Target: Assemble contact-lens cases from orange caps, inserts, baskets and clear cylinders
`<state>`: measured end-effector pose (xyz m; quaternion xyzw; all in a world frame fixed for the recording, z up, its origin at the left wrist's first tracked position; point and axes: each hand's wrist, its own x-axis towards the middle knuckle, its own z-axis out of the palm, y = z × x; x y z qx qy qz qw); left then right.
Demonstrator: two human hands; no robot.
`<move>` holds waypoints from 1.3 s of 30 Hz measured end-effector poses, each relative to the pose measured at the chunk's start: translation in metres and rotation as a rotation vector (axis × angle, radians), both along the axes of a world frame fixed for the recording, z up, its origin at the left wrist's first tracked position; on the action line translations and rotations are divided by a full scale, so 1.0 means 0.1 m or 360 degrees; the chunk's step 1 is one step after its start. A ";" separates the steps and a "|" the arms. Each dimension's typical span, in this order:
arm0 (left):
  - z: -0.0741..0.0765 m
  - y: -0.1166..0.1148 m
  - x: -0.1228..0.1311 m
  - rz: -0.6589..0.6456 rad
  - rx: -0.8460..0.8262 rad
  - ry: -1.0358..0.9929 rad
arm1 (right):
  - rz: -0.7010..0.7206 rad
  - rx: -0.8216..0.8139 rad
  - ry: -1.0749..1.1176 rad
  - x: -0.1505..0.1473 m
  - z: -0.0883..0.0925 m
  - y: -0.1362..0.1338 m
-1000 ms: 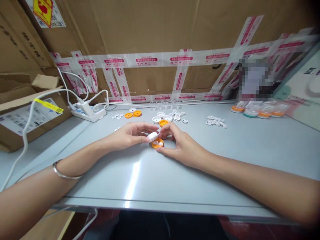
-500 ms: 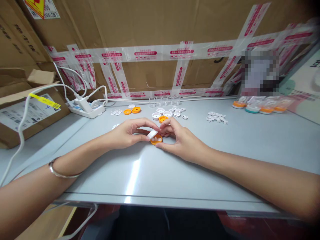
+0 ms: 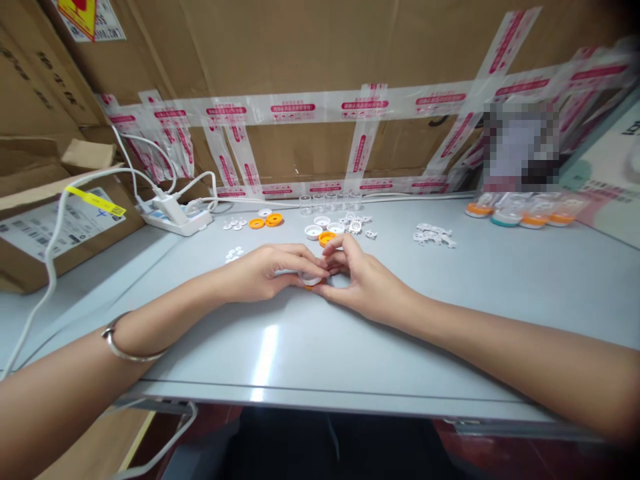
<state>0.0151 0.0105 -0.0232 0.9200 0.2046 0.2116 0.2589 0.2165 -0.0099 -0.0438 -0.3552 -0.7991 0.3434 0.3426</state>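
Note:
A round white cap [image 3: 311,279] lies over a shallow orange round dish [image 3: 309,287] in the middle of the table. My left hand [image 3: 277,270] is closed on the white cap, thumb at its near side and fingers across its top. From the other side my right hand [image 3: 357,277] grips the orange dish between thumb and curled fingers. The cap hides the inside of the dish. Just behind my fingers sit another orange round piece [image 3: 327,239] and several white round cups [image 3: 313,232].
Small white discs [image 3: 234,254], orange rings [image 3: 273,219] and white gear-like parts [image 3: 434,235] lie in groups. Clear cylinders [image 3: 330,201] line the back near a large cardboard box [image 3: 310,150]. A power strip [image 3: 183,222] is at left, orange- and teal-based containers [image 3: 533,217] at right.
The white cap in my left hand has gone from tilted to nearly flat on the orange dish, covering the small white pieces inside. My right hand has barely moved.

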 end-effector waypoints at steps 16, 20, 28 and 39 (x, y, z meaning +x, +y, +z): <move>0.11 -0.03 -0.01 0.0071 0.0183 0.0255 | 0.0071 -0.0184 0.0185 0.01 -0.07 0.06; 0.07 -0.05 -0.04 0.0153 0.0165 0.0216 | 0.0119 -0.0297 0.0256 0.03 -0.07 0.09; 0.00 -0.07 0.00 0.0418 0.0270 -0.0202 | -0.0102 -0.1029 0.0654 -0.01 0.09 0.03; -0.03 -0.06 0.06 0.0412 0.0567 -0.0461 | 0.0071 -0.1450 0.1248 -0.05 0.13 -0.04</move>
